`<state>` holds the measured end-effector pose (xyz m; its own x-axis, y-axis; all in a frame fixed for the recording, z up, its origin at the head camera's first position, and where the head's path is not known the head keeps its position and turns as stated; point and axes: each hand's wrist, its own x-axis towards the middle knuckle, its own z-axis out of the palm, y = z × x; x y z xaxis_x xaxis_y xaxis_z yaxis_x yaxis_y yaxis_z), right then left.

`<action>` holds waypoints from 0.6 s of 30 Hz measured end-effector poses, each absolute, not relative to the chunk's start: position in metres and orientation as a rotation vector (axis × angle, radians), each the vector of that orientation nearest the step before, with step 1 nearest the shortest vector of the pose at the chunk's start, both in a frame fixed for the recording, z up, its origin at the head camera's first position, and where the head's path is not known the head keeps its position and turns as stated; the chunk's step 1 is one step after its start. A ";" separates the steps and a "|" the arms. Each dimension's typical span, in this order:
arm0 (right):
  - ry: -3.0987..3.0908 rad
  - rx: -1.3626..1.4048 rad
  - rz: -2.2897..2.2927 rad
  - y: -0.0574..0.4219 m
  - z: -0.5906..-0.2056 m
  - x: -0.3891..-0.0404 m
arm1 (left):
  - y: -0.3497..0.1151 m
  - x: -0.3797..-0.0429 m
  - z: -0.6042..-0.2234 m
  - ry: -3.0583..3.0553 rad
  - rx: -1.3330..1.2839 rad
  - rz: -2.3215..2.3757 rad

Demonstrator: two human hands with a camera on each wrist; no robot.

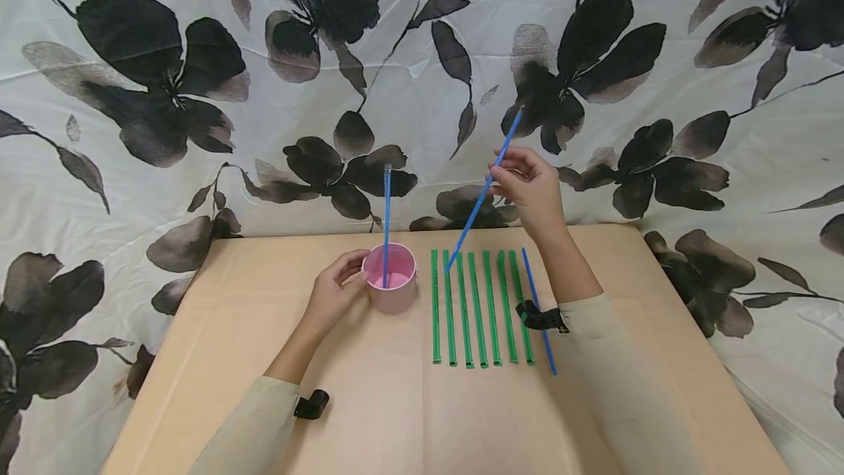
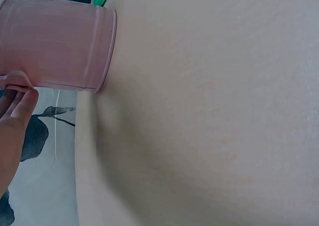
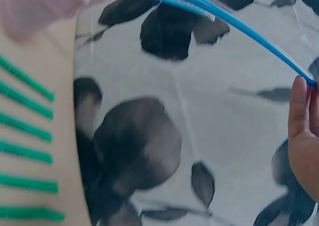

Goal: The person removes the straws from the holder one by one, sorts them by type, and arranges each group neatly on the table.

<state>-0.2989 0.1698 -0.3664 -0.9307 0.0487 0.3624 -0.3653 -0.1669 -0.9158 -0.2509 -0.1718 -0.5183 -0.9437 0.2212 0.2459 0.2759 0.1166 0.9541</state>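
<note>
A small pink bucket (image 1: pixel 393 303) with little side lugs stands on the table, left of a row of green straws (image 1: pixel 464 314). My left hand (image 1: pixel 335 290) holds its left side, thumb and fingertips at a lug in the left wrist view. Inside the bucket one blue straw (image 1: pixel 387 218) stands upright. Above the table's far edge, my right hand (image 1: pixel 530 193) pinches another blue straw (image 1: pixel 478 204), tilted with its lower end over the tops of the green straws. In the right wrist view, the fingertips (image 3: pixel 299 89) grip this straw near one end.
One more blue straw (image 1: pixel 549 347) lies at the right end of the green row, partly covered by my right wrist band (image 1: pixel 542 316). Behind the tan table (image 1: pixel 369 416) hangs a white cloth (image 1: pixel 409 108) with dark flowers.
</note>
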 end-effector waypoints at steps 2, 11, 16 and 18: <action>-1.840 0.321 2.176 0.181 -0.374 -0.294 | -0.173 -0.250 -0.517 -2.316 -0.523 -2.014; -2.040 0.146 2.008 0.217 -0.403 -0.269 | -0.177 -0.234 -0.494 -2.332 -0.545 -2.069; -2.147 0.055 1.947 0.234 -0.420 -0.255 | -0.181 -0.231 -0.494 -2.344 -0.561 -2.062; -2.189 0.008 1.917 0.241 -0.429 -0.250 | -0.182 -0.230 -0.497 -2.342 -0.563 -2.070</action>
